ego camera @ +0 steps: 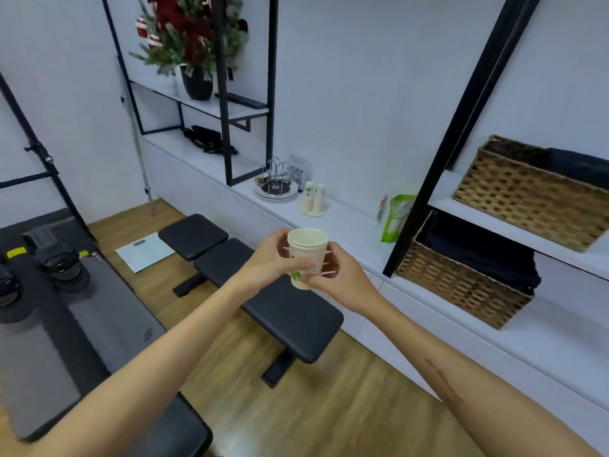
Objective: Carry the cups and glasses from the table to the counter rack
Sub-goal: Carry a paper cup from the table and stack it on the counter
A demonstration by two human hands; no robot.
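Between our two hands we hold a cream paper cup (307, 255) with a green leaf print low on its side, carried in the air above the black bench (263, 285). It stands nearly upright, long axis vertical, open mouth up and tipped slightly toward us. Our left hand (268, 258) wraps its near side, fingers curled; our right hand (339, 278) pinches its lower edge. Beyond the grip, on the white counter (346, 219), stand the metal rack (276, 179) and two upturned paper cups (313, 197).
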